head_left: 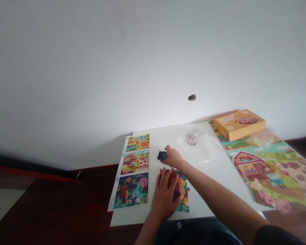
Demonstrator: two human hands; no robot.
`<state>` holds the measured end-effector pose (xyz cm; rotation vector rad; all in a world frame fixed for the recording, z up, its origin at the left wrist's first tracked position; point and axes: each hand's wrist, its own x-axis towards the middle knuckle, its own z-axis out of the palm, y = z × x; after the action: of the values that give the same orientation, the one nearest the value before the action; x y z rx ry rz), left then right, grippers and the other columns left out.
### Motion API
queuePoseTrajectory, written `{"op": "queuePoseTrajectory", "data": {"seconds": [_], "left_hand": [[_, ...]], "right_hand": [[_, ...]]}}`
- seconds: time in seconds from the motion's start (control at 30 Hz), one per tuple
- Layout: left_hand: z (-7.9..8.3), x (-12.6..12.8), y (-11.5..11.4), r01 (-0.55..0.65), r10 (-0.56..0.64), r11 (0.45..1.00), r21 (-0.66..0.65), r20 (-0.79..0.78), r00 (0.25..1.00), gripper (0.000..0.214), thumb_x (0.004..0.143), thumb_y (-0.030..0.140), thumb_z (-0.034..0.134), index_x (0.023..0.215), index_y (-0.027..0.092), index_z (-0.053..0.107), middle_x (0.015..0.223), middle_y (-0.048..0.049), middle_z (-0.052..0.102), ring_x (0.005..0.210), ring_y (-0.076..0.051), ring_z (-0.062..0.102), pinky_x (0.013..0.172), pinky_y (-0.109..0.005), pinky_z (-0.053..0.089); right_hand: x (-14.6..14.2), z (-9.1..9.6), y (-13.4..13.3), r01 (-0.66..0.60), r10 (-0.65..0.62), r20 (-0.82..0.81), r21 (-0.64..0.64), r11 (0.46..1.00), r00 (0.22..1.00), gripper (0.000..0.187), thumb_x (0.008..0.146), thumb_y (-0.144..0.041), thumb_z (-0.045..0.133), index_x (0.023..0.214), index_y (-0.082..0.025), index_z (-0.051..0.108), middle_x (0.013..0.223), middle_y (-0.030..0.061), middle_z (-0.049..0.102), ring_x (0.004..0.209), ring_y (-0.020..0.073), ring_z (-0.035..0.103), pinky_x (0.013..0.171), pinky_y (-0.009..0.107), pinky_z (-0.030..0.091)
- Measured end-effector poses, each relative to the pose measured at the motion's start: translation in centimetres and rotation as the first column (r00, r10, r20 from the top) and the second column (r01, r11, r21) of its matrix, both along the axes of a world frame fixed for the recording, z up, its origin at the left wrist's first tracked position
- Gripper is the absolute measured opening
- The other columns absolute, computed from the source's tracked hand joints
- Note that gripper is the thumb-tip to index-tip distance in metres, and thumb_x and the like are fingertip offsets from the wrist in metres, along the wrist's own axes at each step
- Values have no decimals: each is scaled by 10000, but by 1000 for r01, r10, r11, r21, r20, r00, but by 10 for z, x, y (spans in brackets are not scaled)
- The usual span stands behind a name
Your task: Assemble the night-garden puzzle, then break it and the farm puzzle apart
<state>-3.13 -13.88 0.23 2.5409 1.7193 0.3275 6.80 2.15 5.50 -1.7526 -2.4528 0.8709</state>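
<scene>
Reference sheet [133,172] with three farm pictures left of both hands. Left hand [165,195] flat, fingers spread, pressing part-built puzzle [183,195]. Right hand [173,157] just beyond, pinching dark blue puzzle piece [162,156]. Clear bag of pieces [195,143], orange puzzle box [239,124], finished barn puzzle [272,173] further right.

White table [214,177], picture sheet [134,170], puzzles [270,173], orange box [239,124], plastic bag [196,144]

Home room, white wall [91,68], wood floor [53,204] (children's puzzles [272,173])
</scene>
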Motion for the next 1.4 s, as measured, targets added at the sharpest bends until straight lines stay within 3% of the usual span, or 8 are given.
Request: {"op": "queuePoseTrajectory", "data": {"seconds": [0.17,0.3,0.4,0.6,0.77,0.97,1.13,1.4], "left_hand": [[-13,-1,0,-113,109,992,59,65,992,808,824,428,576,1492,119,244,1489,-166,386,1437,-346,217,1146,-560,229],[-19,-2,3,-113,104,991,76,104,989,758,836,447,564,1457,110,290,1461,-177,414,1434,-343,230,1146,-559,232],[-18,-2,3,-108,99,991,75,116,988,761,844,463,558,1455,106,278,1462,-179,409,1438,-334,221,1148,-545,243],[-18,-4,2,-96,88,993,62,116,989,709,854,463,556,1435,129,324,1454,-164,414,1440,-333,218,1150,-537,250],[-15,-1,2,-143,133,989,34,205,970,868,839,463,592,1505,135,142,1534,-204,259,1441,-349,205,1120,-554,300],[-8,4,3,-251,243,968,-25,358,902,1086,736,422,722,1516,159,14,1573,-225,88,1449,-369,158,1072,-539,377],[-6,4,1,-212,228,974,-85,356,906,1155,691,433,753,1515,157,-8,1572,-243,11,1445,-400,143,1038,-540,412],[-10,3,0,-213,214,976,-34,299,930,1170,663,498,754,1510,103,50,1563,-258,63,1442,-397,152,1077,-537,360]], "right_hand": [[38,14,-23,-93,94,25,-31,995,995,303,676,-297,726,929,-140,666,982,152,692,932,281,663,714,282,459],[45,12,-57,-90,92,66,-23,996,994,287,737,-193,627,1005,-94,655,1128,222,617,927,282,650,740,310,469],[40,6,-69,-92,90,64,21,996,994,277,763,-157,571,1019,-73,635,1085,215,619,1016,303,604,835,341,455],[44,-5,-68,-68,68,12,-20,997,998,372,756,-257,624,1082,-79,600,1056,162,642,1009,277,601,868,326,443],[47,-9,-68,-2,2,-5,-89,996,1000,392,740,-340,660,1050,-103,627,1056,160,641,996,271,615,815,308,455],[29,-4,-68,-42,42,-2,-28,999,999,328,715,-218,642,1022,-103,647,1140,178,600,970,255,617,820,306,473],[22,3,-65,-82,82,19,-25,996,996,345,731,-132,571,1064,-69,637,1073,206,631,1016,295,609,819,335,480],[28,2,-55,-39,42,31,-93,995,999,353,666,-223,685,993,-89,690,988,199,694,952,306,663,731,311,497]]}}
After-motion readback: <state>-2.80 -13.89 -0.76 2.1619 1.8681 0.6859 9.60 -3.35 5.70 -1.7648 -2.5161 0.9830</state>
